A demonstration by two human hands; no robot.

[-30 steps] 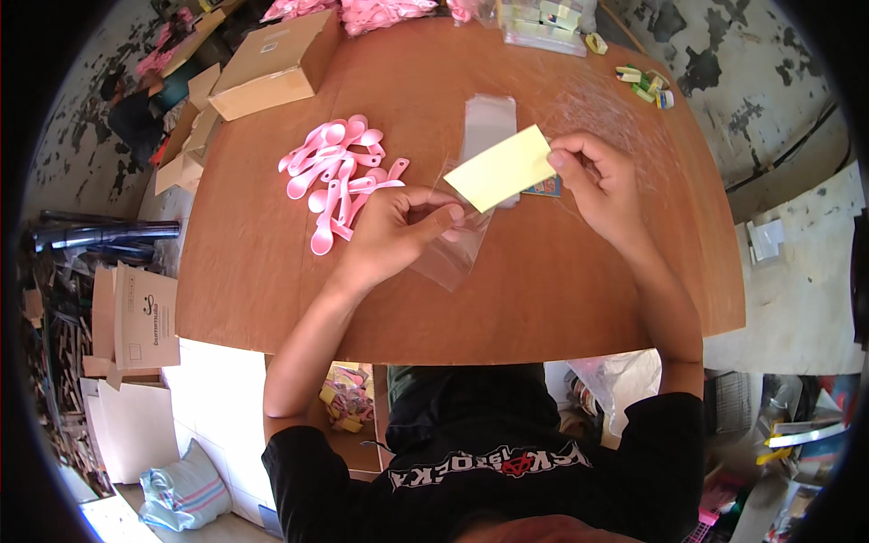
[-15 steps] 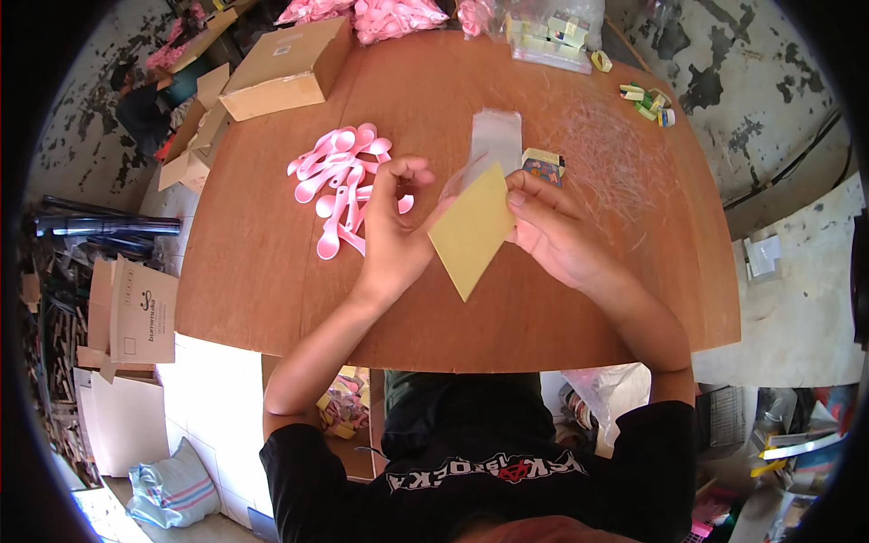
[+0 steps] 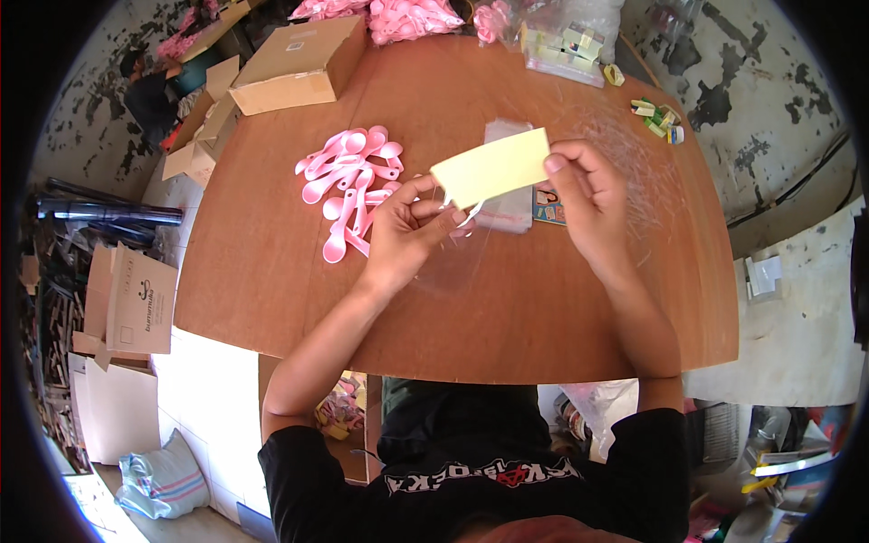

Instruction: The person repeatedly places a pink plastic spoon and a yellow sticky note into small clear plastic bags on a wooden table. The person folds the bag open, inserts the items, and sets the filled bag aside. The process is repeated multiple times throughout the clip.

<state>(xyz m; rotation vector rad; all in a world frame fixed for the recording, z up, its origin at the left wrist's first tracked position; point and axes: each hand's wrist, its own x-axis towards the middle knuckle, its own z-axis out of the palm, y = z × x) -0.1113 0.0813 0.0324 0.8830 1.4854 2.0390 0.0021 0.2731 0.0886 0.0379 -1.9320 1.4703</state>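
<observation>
A pale yellow card [image 3: 493, 169] is tilted over the middle of the table, its right end pinched between thumb and fingers of my right hand [image 3: 590, 195]. At its lower left corner, my left hand [image 3: 407, 231] grips a clear plastic bag [image 3: 453, 264] that hangs below the fingers. Whether the card's corner is inside the bag I cannot tell. Behind the card lies a stack of clear bags [image 3: 509, 215], with a printed card [image 3: 549, 208] beside it, partly covered by my right hand. Pink spoons [image 3: 337, 231] lie in a pile left of my left hand.
Clear plastic strips [image 3: 638, 172] are scattered at the right of the wooden table [image 3: 507, 335]. Small green and yellow pieces [image 3: 656, 118] sit near the right edge. A cardboard box [image 3: 299, 63] and pink-filled bags [image 3: 412, 20] stand at the back. Another person [image 3: 152, 104] is at far left.
The card has turned from upright and diamond-like to nearly level. My left fingers have closed on the clear bag, and my right hand has moved a little right.
</observation>
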